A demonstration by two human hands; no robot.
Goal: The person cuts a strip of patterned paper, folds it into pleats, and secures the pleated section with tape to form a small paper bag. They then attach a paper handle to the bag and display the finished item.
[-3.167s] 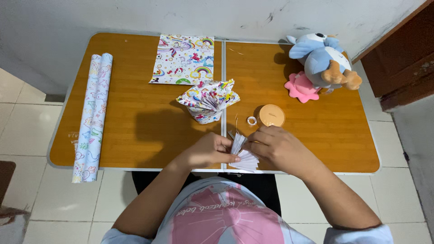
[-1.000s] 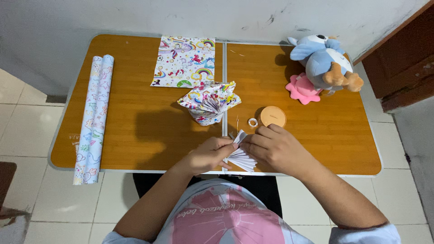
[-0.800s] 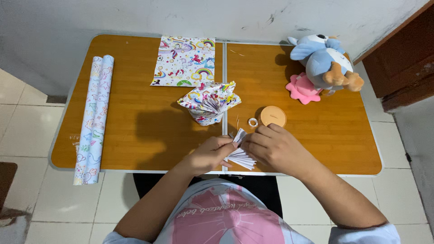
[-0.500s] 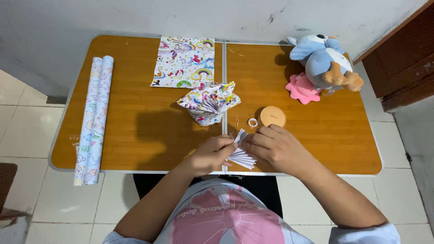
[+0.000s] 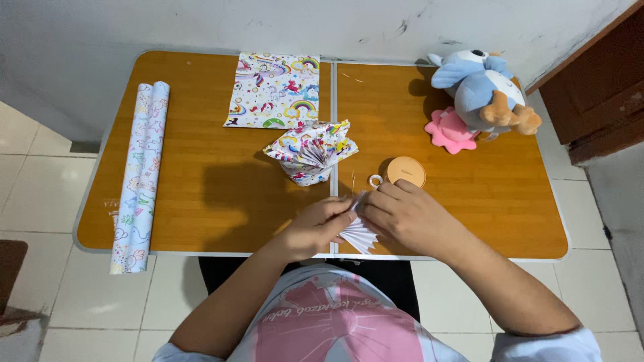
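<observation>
Hands meet over the near edge of the wooden table (image 5: 201, 194), both closed on one small piece of pleated white paper (image 5: 359, 232). The left hand (image 5: 315, 226) has its fingers curled in and pinches the pleats from the left; the right hand (image 5: 406, 218) lies over the paper's right side, fingers bent down onto it, thumb hidden beneath. Compared with a few seconds ago, the fan shows less: its upper end, then spread and standing free between the hands, is now squeezed to a narrow tip, and only the lower pleats flare out toward the person. That reads as the folds being gathered tighter rather than opened.

Just beyond the fingers, on the far side, lie a small clear tape ring (image 5: 375, 180) and a round tan lid-like disc (image 5: 405, 171), neither touched. Farther off sits a wrapped bundle (image 5: 310, 153) in rainbow-printed paper with a pleated top, and behind it a flat sheet of the same print (image 5: 274, 90). A roll of pale patterned wrapping paper (image 5: 139, 174) lies along the left edge. At the far right, a blue plush toy (image 5: 479, 87) rests against a pink flower-shaped piece (image 5: 448, 131).
</observation>
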